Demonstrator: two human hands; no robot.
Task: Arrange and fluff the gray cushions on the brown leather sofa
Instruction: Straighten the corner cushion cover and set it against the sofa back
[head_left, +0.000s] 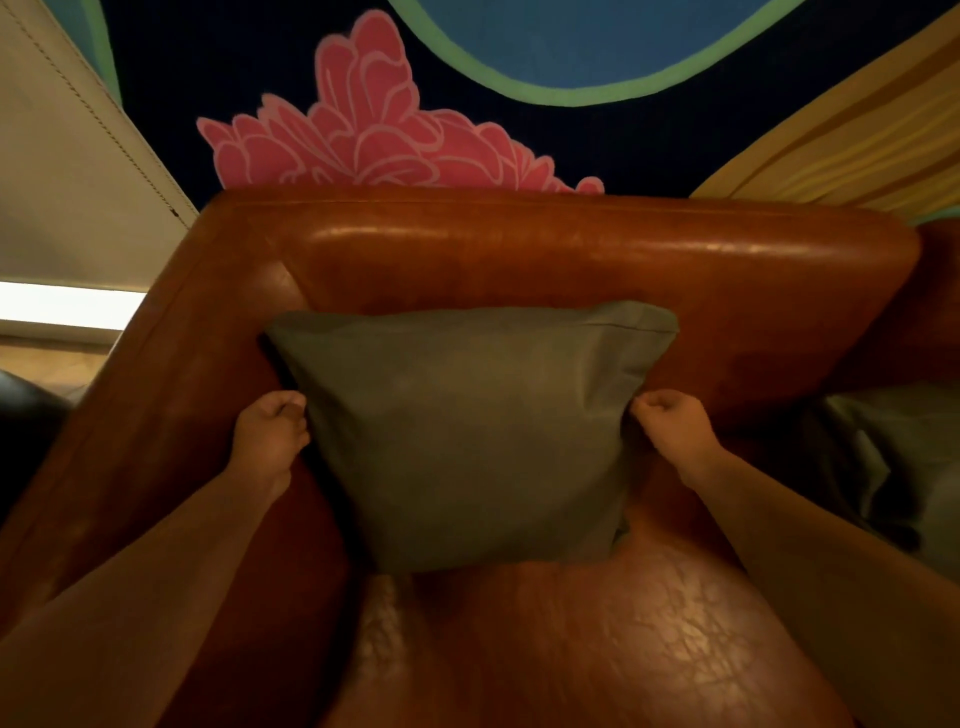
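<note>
Against the backrest of the brown leather sofa (519, 249): square gray fabric cushion (467, 431) upright, pinched at both side edges by left hand (267, 436) and right hand (670, 423). Mid-fluffing, apparently (second gray cushion (893, 457) waiting at right); next, probably squeezing inward to plump.

no readable text, labels, numbers
</note>
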